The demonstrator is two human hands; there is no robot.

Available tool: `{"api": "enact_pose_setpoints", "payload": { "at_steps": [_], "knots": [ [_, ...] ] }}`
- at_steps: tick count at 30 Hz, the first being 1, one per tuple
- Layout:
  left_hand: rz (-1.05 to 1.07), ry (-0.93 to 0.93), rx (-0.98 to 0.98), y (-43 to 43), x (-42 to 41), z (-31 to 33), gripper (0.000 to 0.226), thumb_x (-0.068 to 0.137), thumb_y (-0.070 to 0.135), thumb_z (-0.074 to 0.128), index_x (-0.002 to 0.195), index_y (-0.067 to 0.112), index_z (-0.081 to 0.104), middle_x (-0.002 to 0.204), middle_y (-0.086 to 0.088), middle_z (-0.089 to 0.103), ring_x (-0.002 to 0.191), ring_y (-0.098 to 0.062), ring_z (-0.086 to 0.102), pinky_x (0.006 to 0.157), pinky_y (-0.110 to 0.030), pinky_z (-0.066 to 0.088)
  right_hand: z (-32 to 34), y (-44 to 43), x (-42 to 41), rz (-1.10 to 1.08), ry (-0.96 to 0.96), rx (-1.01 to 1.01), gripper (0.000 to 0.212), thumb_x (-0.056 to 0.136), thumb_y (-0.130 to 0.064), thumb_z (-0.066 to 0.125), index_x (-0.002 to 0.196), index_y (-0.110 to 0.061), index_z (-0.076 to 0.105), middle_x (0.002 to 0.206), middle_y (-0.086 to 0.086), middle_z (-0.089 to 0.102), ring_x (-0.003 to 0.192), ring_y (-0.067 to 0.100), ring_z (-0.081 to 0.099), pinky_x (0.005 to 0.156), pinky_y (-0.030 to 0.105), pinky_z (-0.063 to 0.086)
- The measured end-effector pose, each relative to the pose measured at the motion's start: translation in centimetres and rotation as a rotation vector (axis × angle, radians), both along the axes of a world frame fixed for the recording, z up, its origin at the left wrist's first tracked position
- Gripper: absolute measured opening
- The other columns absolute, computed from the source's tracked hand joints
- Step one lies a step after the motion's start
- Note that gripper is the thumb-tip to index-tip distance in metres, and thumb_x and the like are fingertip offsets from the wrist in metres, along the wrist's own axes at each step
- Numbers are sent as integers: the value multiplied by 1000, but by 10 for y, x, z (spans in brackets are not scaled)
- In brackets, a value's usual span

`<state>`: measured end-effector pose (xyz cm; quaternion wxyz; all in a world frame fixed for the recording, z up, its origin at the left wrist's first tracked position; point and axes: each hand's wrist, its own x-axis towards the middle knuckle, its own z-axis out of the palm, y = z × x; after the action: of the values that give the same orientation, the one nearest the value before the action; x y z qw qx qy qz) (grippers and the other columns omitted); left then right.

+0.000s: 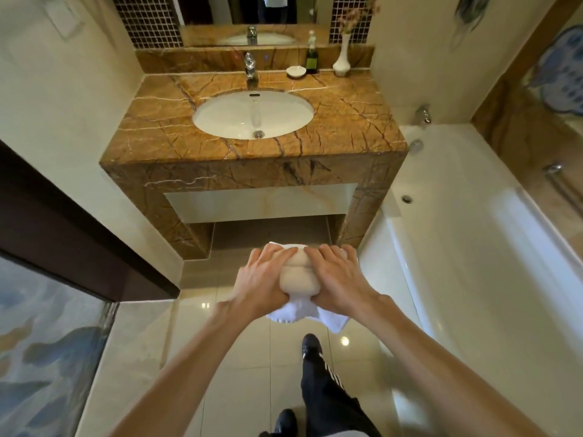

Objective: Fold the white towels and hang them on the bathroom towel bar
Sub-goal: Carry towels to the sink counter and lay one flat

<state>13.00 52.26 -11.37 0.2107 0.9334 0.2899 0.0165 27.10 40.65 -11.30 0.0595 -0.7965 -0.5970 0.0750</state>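
Note:
A white towel (298, 280), bunched into a thick bundle, hangs in the air in front of the marble vanity. My left hand (263, 279) grips its left side and my right hand (339, 277) grips its right side, fingers over the top and thumbs underneath. Loose towel ends droop below both hands. A metal bar (564, 187) runs along the wall above the bathtub at the far right. No towel hangs on that bar.
The brown marble vanity (252, 171) with a white sink (252, 113) stands straight ahead. A tap, small dish, bottle and vase (342, 56) line its back. The white bathtub (457, 234) fills the right side. A dark door frame (79, 234) stands left.

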Motion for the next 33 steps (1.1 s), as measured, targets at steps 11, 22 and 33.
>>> {"api": "enact_pose_setpoints", "payload": {
  "at_steps": [11, 22, 33],
  "knots": [
    [-12, 9, 2, 77, 124, 15, 75, 69, 46, 66, 136, 41, 32, 132, 12, 37, 112, -15, 35, 73, -29, 37, 14, 72, 123, -9, 4, 13, 69, 70, -46, 61, 130, -21, 41, 117, -2, 50, 106, 22, 46, 98, 40, 27],
    [-40, 10, 5, 152, 209, 29, 78, 72, 40, 69, 141, 35, 33, 134, 7, 36, 113, -19, 37, 81, -37, 46, 24, 148, 209, 0, -14, 18, 64, 72, -48, 60, 127, -20, 43, 112, 0, 50, 103, 25, 48, 94, 43, 29],
    [-83, -29, -68, 245, 275, 26, 79, 70, 33, 69, 141, 33, 35, 140, 5, 37, 120, -23, 40, 90, -42, 46, 32, 234, 272, -42, -16, -37, 75, 69, -42, 65, 135, -21, 36, 121, 1, 47, 114, 23, 44, 101, 46, 24]
  ]
}}
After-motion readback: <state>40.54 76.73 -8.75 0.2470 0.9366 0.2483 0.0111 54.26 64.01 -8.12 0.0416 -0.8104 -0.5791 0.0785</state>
